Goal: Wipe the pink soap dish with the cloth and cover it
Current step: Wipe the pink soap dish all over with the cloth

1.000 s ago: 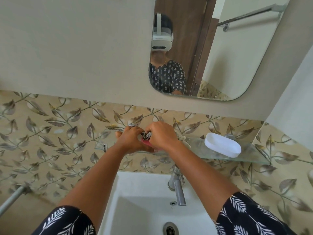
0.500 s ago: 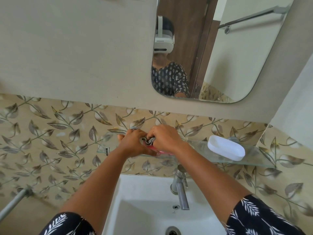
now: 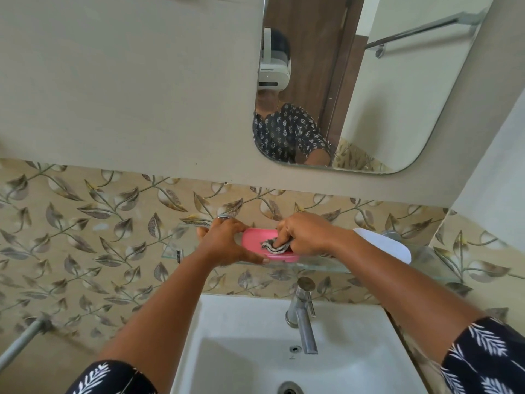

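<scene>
Soap dish (image 3: 257,239), pink, shallow oval, lies on glass shelf (image 3: 326,265) above basin (image 3: 255,336). Left hand (image 3: 224,243) cups its left end, thumb along the near rim. Right hand (image 3: 305,234) pinches wadded striped cloth (image 3: 274,245) inside the tray. Likely light, rigid, slick plastic; best steadied by the rim. White lid (image 3: 392,248) waits just right.

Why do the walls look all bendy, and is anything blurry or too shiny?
Head view: the wide-angle lens curves straight lines, so the mirror edges and wall bands lean and bow. Light is soft and even, with no hard glare. The pink soap dish, the cloth and both hands look sharp. The glass shelf is see-through, so its edges look faint.
</scene>
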Motion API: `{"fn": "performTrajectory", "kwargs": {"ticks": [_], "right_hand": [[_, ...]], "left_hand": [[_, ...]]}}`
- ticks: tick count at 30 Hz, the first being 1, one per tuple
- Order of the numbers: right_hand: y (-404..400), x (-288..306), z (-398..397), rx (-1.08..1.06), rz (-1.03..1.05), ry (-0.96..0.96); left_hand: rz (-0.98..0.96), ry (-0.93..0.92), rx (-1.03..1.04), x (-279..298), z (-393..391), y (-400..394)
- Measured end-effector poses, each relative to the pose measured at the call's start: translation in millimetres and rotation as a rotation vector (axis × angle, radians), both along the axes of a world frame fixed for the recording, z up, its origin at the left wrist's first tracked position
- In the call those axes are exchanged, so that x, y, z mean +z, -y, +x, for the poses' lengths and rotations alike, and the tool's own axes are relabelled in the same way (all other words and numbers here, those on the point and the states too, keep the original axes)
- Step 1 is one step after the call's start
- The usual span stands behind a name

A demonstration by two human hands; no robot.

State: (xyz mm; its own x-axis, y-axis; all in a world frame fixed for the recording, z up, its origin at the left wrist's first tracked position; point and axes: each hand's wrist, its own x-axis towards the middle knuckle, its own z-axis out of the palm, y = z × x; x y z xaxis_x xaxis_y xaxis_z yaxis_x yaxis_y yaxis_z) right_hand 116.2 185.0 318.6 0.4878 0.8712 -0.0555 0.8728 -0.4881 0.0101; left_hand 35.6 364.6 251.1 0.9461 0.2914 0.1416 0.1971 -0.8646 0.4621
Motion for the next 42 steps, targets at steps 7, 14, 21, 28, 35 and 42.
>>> {"fn": "performTrajectory", "kwargs": {"ticks": [7, 14, 21, 28, 35, 42], "right_hand": [[-20.1, -6.8, -11.3, -0.011, 0.096, -0.089], [-19.1, -7.9, -11.8, 0.031, 0.105, -0.06], [-13.7, -9.0, -10.3, -0.012, 0.122, -0.107], [-23.9, -6.8, -12.2, 0.007, 0.075, -0.101], [1.6, -1.5, 1.8, -0.025, -0.011, -0.056], [-14.1, -3.2, -7.0, -0.029, -0.005, -0.101]], "left_hand": [[0.006, 0.025, -0.001, -1.0, 0.8, 0.3], [0.021, 0.016, -0.004, -0.1, -0.4, 0.1], [0.034, 0.012, 0.005, 1.8, -2.1, 3.3], [0.047, 0.017, 0.004, 0.2, -0.9, 1.4], [0.045, 0.01, 0.009, -0.3, -0.3, 1.1], [0.058, 0.013, 0.012, -1.0, 0.1, 2.2]]}}
